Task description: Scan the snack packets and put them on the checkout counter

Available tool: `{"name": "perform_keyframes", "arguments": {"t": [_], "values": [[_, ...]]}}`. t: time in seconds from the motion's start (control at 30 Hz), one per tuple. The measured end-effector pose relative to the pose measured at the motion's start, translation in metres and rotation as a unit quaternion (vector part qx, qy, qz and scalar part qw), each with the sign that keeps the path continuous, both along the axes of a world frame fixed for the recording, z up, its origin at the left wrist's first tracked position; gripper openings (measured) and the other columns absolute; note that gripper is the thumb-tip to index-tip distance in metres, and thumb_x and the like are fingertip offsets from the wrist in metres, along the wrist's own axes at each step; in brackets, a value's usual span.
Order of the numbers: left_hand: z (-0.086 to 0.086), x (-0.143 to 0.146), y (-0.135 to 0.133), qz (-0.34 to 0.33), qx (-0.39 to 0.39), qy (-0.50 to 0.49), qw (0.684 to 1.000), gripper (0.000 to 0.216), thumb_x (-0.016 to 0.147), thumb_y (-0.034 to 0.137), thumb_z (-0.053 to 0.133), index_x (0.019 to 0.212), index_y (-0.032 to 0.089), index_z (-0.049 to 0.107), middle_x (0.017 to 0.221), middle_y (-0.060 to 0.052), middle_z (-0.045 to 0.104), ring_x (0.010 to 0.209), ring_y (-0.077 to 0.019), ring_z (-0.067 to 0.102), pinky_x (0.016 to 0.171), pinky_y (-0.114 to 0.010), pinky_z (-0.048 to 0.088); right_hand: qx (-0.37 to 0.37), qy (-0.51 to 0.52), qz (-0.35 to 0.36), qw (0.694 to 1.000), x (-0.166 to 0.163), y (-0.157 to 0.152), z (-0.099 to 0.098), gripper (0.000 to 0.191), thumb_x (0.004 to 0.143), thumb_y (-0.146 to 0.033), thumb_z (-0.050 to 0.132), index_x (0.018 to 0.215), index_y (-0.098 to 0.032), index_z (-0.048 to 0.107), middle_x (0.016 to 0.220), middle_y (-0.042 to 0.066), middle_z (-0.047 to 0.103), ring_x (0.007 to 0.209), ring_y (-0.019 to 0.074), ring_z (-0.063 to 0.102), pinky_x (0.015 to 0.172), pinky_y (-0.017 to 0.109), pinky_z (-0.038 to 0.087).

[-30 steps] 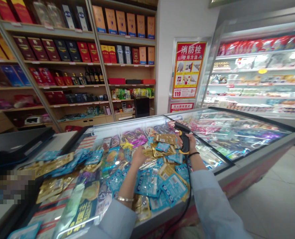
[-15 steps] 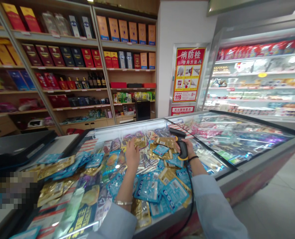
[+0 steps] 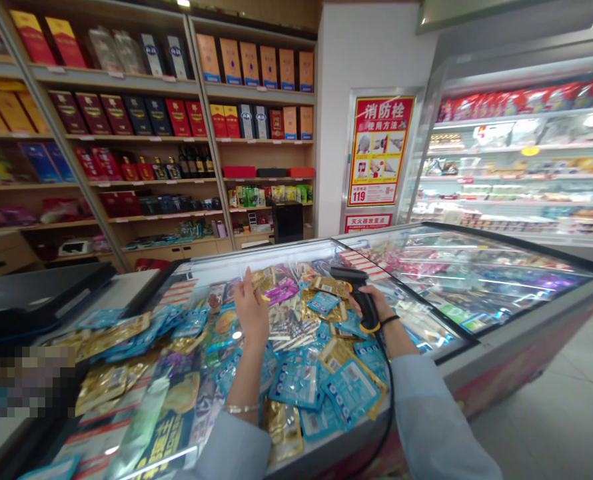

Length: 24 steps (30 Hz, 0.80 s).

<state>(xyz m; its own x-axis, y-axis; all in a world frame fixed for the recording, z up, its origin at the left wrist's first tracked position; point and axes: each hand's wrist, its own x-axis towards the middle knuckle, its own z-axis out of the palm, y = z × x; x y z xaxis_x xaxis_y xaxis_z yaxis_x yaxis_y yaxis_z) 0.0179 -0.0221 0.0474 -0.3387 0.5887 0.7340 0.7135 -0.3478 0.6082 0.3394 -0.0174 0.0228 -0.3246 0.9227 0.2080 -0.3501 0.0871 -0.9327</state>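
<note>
My right hand (image 3: pixel 374 303) is wrapped round the handle of a black barcode scanner (image 3: pixel 366 308) with yellow trim, its head facing left and its cord hanging down. My left hand (image 3: pixel 251 307) is over the freezer's glass top with the fingers stretched out, the index finger pointing away. Just beyond those fingers lies a gold packet (image 3: pixel 263 276). A small blue packet (image 3: pixel 322 303) rests on gold packets (image 3: pixel 330 285) left of the scanner. Nearer to me, between my forearms, is a loose pile of blue packets (image 3: pixel 296 379) and gold ones.
The chest freezer (image 3: pixel 516 347) with sliding glass lids extends right. More blue and gold packets (image 3: pixel 119 333) lie on the left beside a dark machine (image 3: pixel 36 297). Shelves of boxed bottles (image 3: pixel 141 117), a red fire-hydrant sign (image 3: pixel 380 150) and a lit chiller (image 3: pixel 521 160) stand behind.
My left hand has moved left, and the gold packet by it lies further left, uncovering a purple package under the glass. The scanner in my right hand has shifted slightly left and tilted.
</note>
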Motion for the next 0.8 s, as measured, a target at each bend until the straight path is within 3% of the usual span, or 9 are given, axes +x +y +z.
{"name": "perform_keyframes", "arguments": {"t": [0.23,0.8], "values": [[0.0012,-0.0028,0.0000,0.022,-0.006,0.010,1.000,0.055,0.090,0.014,0.046,0.144,0.021,0.049,0.107,-0.011,0.055,0.099,-0.0246,0.057,0.094,-0.041,0.048,-0.013,-0.008,0.005,1.000,-0.0031,-0.0039,0.0016,0.042,0.069,-0.045,0.060,0.097,-0.013,0.061,0.046,-0.001,0.056,0.033,0.0138,0.047,0.032,0.023,0.034],[0.0014,-0.0004,0.0001,-0.016,-0.001,-0.007,1.000,0.056,0.090,0.016,0.047,0.145,0.025,0.048,0.109,-0.010,0.054,0.098,-0.0238,0.057,0.094,-0.041,0.049,-0.011,-0.010,0.017,1.000,-0.0014,-0.0048,0.0042,0.041,0.071,-0.044,0.060,0.098,-0.013,0.061,0.047,-0.002,0.055,0.032,0.0136,0.047,0.033,0.024,0.033]]}}
